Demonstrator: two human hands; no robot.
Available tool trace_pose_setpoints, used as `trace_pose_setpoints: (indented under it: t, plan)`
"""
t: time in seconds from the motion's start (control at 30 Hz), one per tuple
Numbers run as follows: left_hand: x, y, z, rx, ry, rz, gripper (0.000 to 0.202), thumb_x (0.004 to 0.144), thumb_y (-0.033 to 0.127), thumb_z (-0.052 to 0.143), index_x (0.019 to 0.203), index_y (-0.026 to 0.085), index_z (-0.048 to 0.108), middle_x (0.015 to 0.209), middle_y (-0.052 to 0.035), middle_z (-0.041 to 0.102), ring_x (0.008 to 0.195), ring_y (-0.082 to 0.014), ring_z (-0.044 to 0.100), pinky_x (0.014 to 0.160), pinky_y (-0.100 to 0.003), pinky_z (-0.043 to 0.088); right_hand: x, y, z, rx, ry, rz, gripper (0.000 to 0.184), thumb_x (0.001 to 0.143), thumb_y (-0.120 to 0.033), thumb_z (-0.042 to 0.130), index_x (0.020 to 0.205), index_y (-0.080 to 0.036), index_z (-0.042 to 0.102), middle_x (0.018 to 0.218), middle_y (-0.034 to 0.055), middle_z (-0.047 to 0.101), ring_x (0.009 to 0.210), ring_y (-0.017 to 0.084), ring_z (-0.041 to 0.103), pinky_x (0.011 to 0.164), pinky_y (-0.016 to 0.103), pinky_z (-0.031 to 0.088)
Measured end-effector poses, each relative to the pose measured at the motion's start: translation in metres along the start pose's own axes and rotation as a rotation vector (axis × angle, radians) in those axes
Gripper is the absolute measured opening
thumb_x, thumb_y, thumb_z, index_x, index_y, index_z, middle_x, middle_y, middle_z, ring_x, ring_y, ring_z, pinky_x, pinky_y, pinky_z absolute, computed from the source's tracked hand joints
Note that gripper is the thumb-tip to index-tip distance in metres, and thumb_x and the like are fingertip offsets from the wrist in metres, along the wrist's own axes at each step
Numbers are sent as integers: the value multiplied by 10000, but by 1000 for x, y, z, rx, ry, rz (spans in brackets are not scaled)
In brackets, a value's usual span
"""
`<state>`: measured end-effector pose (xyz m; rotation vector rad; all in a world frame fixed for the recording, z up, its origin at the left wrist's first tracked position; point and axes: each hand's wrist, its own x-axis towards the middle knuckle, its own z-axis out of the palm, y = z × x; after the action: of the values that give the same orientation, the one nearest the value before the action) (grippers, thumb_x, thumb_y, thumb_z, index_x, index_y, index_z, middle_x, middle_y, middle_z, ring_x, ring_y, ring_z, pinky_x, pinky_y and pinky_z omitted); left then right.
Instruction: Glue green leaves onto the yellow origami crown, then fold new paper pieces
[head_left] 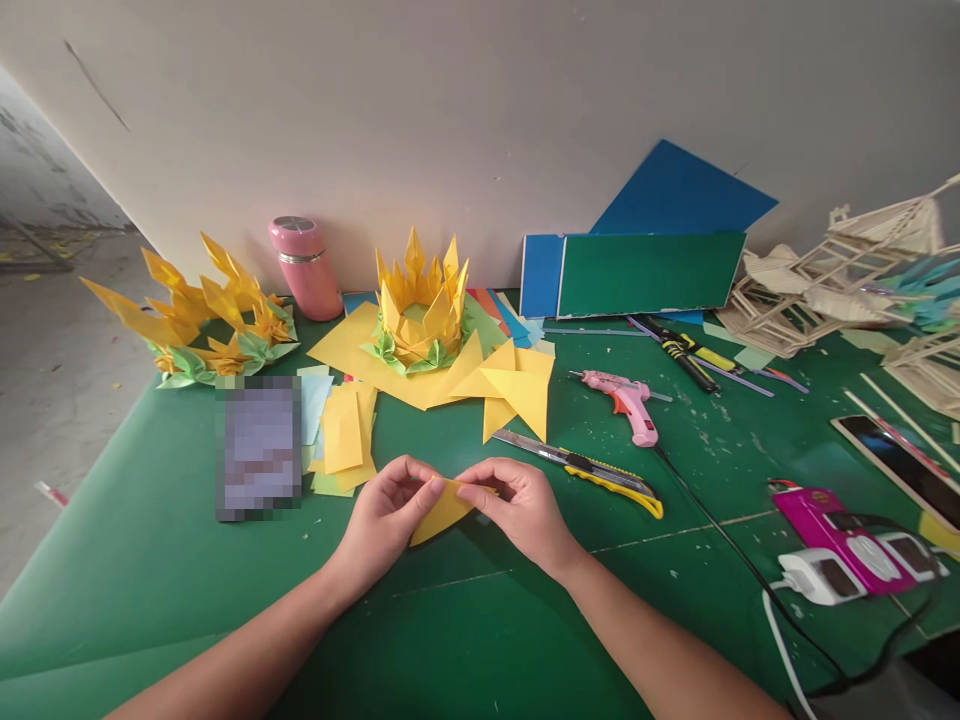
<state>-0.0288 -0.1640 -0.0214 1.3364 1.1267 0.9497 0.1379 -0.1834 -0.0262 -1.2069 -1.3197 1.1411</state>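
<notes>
My left hand [390,515] and my right hand [517,505] meet over the green table [150,570], both pinched on a small folded yellow paper piece [442,510]. The paper hangs between the fingertips just above the table surface. Beyond my hands lie loose yellow paper sheets [517,390] and a stack of cut yellow and pale slips [341,430]. A yellow paper crown-like flower [421,300] with green leaves sits on a yellow sheet at the back. A second yellow and green paper flower [214,320] lies at the back left.
A yellow utility knife [592,470] lies just right of my hands. A pink glue gun [626,398], a pink bottle [306,268], blue and green card sheets [645,272], stick models [832,280], a power strip [847,560] and a blurred rectangle [259,448] surround them.
</notes>
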Motion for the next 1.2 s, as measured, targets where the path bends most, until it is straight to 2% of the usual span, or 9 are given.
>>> trace_pose_setpoints:
  t: [0.2, 0.3, 0.43, 0.6, 0.77, 0.93, 1.1, 1.2]
  plan:
    - [0, 0, 0, -81, 37, -29, 370, 700, 546, 680, 679, 192, 571, 710, -10, 637, 670, -147, 585, 634, -268, 489, 0, 1, 1, 0, 12, 10, 131, 742, -335, 703, 750, -207, 732, 737, 38, 723, 645, 170, 653, 586, 283, 558]
    - [0, -1, 0, -102, 54, -71, 383, 703, 552, 676, 688, 189, 556, 673, 7, 606, 623, -129, 552, 593, -252, 469, 1, 1, 1, 25, 5, 57, 148, 733, -341, 703, 755, -198, 737, 687, 31, 709, 574, 147, 617, 542, 269, 535]
    - [0, -5, 1, -40, 91, -58, 387, 709, 550, 673, 677, 187, 542, 612, 32, 548, 570, -111, 528, 527, -227, 457, 3, 1, 0, 66, -25, 161, 217, 713, -393, 710, 743, -180, 734, 602, 14, 672, 502, 120, 570, 498, 253, 508]
    - [2, -5, 3, -114, 10, -125, 398, 694, 559, 676, 733, 202, 505, 612, 41, 579, 464, -120, 583, 451, -251, 507, 5, 4, -3, 146, -98, 297, 303, 667, -453, 740, 747, -161, 724, 611, 13, 681, 471, 100, 565, 492, 244, 499]
    - [3, -3, 4, -131, 18, -122, 382, 688, 533, 684, 807, 214, 509, 594, 45, 602, 434, -121, 575, 420, -236, 501, 6, 5, -5, 166, -143, 338, 354, 655, -467, 744, 804, -146, 725, 582, 9, 671, 472, 90, 559, 483, 224, 471]
    - [5, 0, -2, -61, -39, -195, 359, 674, 523, 682, 769, 179, 646, 680, 6, 631, 446, -122, 591, 481, -258, 522, 7, 6, -6, 130, -146, 344, 350, 663, -453, 733, 816, -138, 721, 522, -3, 636, 439, 81, 520, 444, 212, 421]
    - [8, 6, -8, -94, -143, -248, 352, 687, 490, 689, 845, 176, 673, 668, -3, 668, 548, -161, 640, 573, -286, 548, 8, 7, -8, 127, -128, 350, 319, 669, -431, 721, 809, -144, 719, 514, -8, 628, 442, 80, 517, 434, 205, 395]
    - [9, 9, -8, -139, -167, -255, 389, 614, 474, 757, 852, 173, 689, 738, -16, 701, 606, -160, 651, 610, -286, 558, 8, 5, -9, 129, -113, 362, 312, 660, -424, 722, 799, -144, 718, 503, -14, 619, 435, 75, 505, 432, 202, 386]
